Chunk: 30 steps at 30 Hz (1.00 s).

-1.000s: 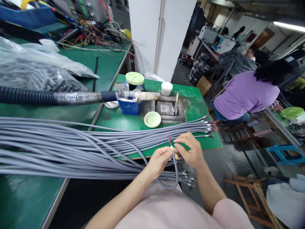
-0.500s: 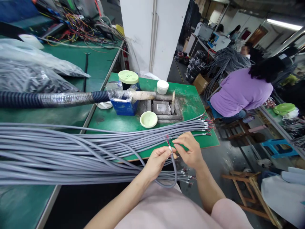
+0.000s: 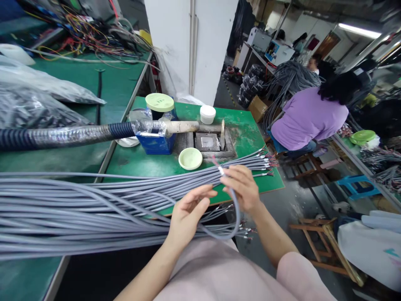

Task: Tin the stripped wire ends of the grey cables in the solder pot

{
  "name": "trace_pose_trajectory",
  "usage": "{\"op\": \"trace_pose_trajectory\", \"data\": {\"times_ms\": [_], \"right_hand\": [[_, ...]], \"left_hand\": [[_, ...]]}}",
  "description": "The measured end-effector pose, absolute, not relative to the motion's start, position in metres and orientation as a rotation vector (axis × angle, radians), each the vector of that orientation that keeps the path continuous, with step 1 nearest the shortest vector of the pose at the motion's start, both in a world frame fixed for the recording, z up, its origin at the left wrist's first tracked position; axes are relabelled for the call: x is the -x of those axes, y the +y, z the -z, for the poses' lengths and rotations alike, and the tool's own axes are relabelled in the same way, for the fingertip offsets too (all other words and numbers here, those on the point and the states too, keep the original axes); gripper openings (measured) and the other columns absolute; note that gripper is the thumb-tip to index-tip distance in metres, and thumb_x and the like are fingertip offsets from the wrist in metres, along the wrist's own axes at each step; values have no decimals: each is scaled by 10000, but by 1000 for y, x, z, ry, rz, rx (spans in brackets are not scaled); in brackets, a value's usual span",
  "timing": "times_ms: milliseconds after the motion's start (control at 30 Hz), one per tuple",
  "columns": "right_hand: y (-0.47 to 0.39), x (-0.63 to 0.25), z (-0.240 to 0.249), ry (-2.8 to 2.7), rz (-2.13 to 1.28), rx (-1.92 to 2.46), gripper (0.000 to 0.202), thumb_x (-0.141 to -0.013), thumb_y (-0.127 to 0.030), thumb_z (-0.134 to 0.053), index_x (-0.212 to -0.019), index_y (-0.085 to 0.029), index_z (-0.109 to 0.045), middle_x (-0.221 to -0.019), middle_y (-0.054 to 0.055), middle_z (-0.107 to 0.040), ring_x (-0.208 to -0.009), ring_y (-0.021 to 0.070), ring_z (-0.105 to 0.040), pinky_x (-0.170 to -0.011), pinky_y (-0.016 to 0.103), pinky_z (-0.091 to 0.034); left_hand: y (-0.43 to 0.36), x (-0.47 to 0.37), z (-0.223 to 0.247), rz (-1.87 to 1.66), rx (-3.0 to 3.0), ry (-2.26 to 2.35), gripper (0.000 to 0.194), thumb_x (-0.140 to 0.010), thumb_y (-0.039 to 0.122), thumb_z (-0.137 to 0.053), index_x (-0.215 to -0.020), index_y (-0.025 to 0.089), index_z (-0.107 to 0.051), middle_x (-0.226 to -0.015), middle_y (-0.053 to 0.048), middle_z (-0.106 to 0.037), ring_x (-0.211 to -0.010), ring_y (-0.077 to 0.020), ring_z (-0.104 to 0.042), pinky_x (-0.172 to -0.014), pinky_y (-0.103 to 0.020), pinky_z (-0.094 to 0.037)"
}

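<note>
My right hand (image 3: 242, 188) is closed on a grey cable (image 3: 235, 213) just below its stripped end, where a white band and thin reddish wires (image 3: 215, 160) stick out up and to the left. From that grip the cable loops down and back left. My left hand (image 3: 189, 213) is empty, with thumb and fingers apart, a short way left of the cable end. Under and behind it lies a thick bundle of grey cables (image 3: 94, 213). Many of their stripped ends (image 3: 266, 161) fan out at the right side of the green table (image 3: 247, 125).
A sunken metal pot (image 3: 209, 143) with a flat blade (image 3: 222, 136) sits behind the cables. Around it are a pale green dish (image 3: 190, 159), a white tub (image 3: 207, 114), a blue box (image 3: 153, 143) and a ribbed hose (image 3: 72, 136). A person in purple (image 3: 308, 119) sits at right.
My left hand has let go of the cable end and moved left, its fingers opening. My right hand has closed on the cable, whose tip now leans left.
</note>
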State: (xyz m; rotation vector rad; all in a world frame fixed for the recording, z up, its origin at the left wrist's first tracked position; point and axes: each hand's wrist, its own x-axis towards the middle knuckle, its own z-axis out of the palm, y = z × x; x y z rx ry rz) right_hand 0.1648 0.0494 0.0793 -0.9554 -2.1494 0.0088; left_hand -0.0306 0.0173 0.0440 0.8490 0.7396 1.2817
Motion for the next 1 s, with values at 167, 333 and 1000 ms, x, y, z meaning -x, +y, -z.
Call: {"op": "trace_pose_trajectory", "data": {"times_ms": [167,333,1000], "right_hand": [[79,-194,-95,-1791,131,1171,285,-896,-196,-539,-1150,-275,-640,-1154,70,-680,-1094,254,-604,-966,494,-460],[90,-184,-111,-1758,82,1137,242,-909,-221,-524,-1103,-286,-655,-1089,57,-694,-1050,249,-608,-933,458,-481],[143,-120,-113,-2024,-261,1156,192,-940,-341,-497,-967,-242,-660,-924,46,-695,-924,200,-591,-879,351,-476]], "left_hand": [[4,44,-73,-897,-1537,205,251,-835,252,-639,-1075,245,-713,-899,-94,-739,-830,-242,-658,-779,-369,-500],[11,19,-42,-876,-2032,490,294,-869,203,-560,-1145,233,-658,-1059,-104,-711,-1026,-265,-621,-926,-439,-432],[30,15,27,-1208,-2230,996,295,-844,156,-538,-1099,259,-646,-1033,-68,-724,-1034,-245,-613,-1029,-477,-319]]}}
